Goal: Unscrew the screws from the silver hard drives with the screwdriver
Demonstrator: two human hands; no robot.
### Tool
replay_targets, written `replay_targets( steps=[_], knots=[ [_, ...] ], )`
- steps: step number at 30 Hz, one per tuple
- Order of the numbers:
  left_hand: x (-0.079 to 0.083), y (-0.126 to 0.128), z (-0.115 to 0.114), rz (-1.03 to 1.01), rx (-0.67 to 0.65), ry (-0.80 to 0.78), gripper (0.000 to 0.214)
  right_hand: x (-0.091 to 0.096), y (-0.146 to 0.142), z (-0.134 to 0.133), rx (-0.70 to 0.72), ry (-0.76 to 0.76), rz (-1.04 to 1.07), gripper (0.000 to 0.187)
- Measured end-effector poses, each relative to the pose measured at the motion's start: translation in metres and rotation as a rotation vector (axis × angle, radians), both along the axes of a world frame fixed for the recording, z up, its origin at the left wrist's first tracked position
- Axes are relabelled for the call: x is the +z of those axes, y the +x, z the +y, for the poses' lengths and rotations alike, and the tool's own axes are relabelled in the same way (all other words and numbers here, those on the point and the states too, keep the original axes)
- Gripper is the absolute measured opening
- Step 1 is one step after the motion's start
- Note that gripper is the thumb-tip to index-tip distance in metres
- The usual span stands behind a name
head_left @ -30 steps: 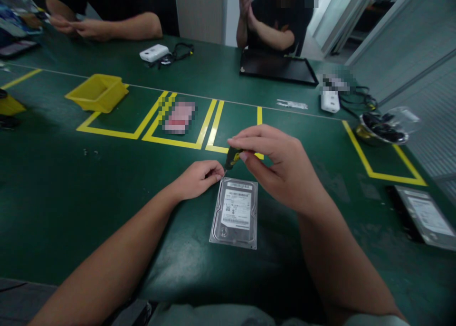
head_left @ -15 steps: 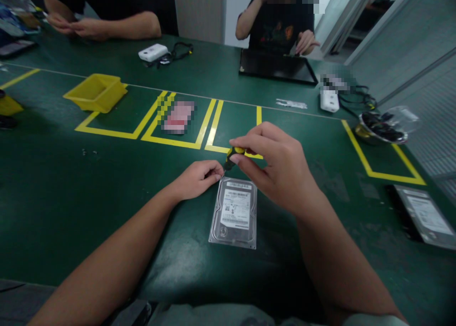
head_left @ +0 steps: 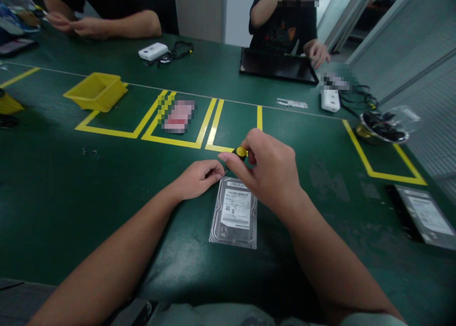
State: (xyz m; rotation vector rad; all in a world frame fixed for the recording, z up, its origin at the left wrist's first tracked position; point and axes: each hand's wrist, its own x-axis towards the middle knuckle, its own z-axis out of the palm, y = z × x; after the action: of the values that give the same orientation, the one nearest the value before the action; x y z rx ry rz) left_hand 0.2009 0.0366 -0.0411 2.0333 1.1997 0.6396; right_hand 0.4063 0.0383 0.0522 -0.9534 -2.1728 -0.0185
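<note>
A hard drive (head_left: 233, 216) lies label up on the green table in front of me. My right hand (head_left: 269, 167) grips a small screwdriver (head_left: 241, 152) by its yellow and black handle, above the drive's far edge. Its thin shaft slants down to the far left corner of the drive. At that same corner my left hand (head_left: 199, 177) has thumb and fingers pinched together, close by the screwdriver's tip. What they hold, if anything, is hidden. My right hand covers the drive's far right corner.
A yellow bin (head_left: 96, 93) and a pink card-like item (head_left: 179, 117) lie beyond my hands. Tiny screws (head_left: 90, 151) are on the left. Another hard drive (head_left: 425, 214) and a bowl of dark parts (head_left: 383, 127) are on the right. Two people sit opposite, one at a black panel (head_left: 278, 67).
My right hand has turned and curled its fingers around the screwdriver, whose handle end now faces me more. My left hand and the drive stay put. The person opposite has shifted a hand rightward.
</note>
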Motion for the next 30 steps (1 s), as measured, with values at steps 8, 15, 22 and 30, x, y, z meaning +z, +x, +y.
replay_targets(
  steps=[8,15,22,30],
  knots=[
    [0.000,0.001,0.000,-0.008,-0.002,0.012,0.011,0.003,0.001,0.002,0.015,-0.049,0.024,0.029],
    [-0.001,0.001,-0.001,-0.014,0.002,0.009,0.010,0.011,0.004,0.002,0.117,-0.115,0.007,0.018],
    [-0.002,0.000,-0.001,-0.017,-0.002,0.018,0.009,0.009,0.004,0.003,0.144,-0.121,0.022,0.016],
    [-0.003,0.000,0.000,0.011,-0.006,0.042,0.008,0.007,0.001,0.002,0.202,-0.156,0.011,0.018]
  ],
)
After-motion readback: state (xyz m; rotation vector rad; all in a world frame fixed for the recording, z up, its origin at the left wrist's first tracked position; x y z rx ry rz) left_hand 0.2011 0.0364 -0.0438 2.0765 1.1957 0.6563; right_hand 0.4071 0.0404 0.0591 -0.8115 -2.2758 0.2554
